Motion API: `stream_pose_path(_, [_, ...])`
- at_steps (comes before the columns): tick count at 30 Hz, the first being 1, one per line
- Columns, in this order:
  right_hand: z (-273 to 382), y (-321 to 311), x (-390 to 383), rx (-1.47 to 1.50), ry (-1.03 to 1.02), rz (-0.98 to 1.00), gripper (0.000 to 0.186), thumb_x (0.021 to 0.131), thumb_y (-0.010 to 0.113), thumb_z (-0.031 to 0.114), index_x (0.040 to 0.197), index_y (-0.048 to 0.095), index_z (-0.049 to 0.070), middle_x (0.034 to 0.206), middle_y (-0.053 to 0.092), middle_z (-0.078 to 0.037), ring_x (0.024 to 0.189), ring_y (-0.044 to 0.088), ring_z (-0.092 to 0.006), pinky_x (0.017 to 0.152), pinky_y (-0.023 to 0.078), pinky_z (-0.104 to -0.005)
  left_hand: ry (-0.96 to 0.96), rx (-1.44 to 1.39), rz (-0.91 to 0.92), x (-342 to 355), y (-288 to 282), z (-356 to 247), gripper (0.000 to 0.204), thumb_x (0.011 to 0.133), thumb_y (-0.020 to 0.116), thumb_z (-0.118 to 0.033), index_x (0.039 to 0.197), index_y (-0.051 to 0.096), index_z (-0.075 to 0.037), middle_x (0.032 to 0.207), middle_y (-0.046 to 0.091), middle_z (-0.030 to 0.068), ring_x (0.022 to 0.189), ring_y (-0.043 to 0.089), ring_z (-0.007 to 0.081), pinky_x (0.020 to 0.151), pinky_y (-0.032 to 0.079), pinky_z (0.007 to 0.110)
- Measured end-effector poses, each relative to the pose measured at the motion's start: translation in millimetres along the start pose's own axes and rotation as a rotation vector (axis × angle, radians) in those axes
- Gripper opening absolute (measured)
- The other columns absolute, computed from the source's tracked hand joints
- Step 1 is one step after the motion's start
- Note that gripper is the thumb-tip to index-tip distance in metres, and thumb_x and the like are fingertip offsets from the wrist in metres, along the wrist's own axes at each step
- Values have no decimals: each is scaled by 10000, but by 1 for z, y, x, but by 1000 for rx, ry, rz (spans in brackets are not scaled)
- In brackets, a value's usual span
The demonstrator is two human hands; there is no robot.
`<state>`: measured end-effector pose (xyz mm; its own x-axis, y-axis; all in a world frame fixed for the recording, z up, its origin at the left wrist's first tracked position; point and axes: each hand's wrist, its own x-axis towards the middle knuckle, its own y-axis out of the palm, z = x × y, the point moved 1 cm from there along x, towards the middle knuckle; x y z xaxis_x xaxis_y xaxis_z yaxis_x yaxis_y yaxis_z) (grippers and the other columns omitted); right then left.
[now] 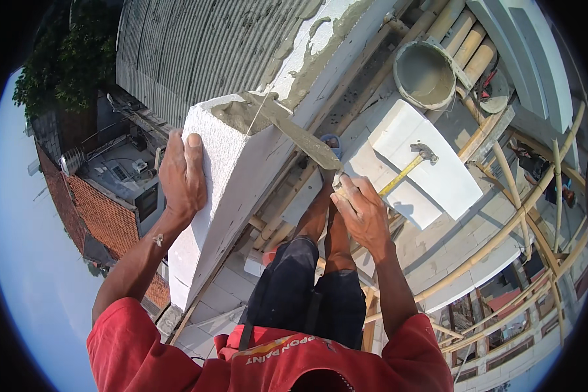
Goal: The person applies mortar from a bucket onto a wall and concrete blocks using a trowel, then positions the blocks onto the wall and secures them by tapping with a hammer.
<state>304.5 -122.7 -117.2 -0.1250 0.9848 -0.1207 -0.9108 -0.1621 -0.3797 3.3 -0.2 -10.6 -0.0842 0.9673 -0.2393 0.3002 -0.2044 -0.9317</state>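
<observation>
My left hand [184, 173] lies flat against the left side of a white wall block [219, 153], its fingers stretched along the face. Grey mortar [232, 114] covers part of the block's far end. In my right hand [362, 209] is a long-bladed trowel [307, 142], gripped by its handle. The blade is smeared with mortar and reaches left over the block's far end, where its tip meets the mortar. A thin string [259, 112] crosses near the tip. Beyond, the wall top [307, 55] carries uneven mortar.
A bucket of grey mortar [426, 75] stands on bamboo poles at the far right. A hammer [408, 168] with a yellow handle lies on white blocks [431, 153] to my right. Bamboo scaffolding [496, 238] surrounds the right side. Corrugated roofing [202, 52] adjoins the wall; tiled roofs [101, 209] lie below left.
</observation>
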Motion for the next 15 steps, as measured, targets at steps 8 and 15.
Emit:
stream_pose_path(8, [2, -45, 21, -86, 138, 24, 356, 945, 692, 134, 1242, 629, -54, 955, 616, -179, 843, 636, -335, 776, 506, -391, 64, -16, -20, 4, 0, -2, 515, 1082, 360, -459, 1132, 530, 24, 997, 587, 286, 918, 591, 456, 833, 459, 483])
stream_pose_path(15, [71, 19, 4, -109, 45, 35, 357, 921, 708, 170, 1212, 643, -26, 1019, 595, -130, 880, 649, -306, 754, 537, -416, 34, -40, -34, 3, 1, -2, 478, 1085, 368, -435, 1091, 532, 14, 928, 589, 260, 859, 589, 428, 805, 460, 477])
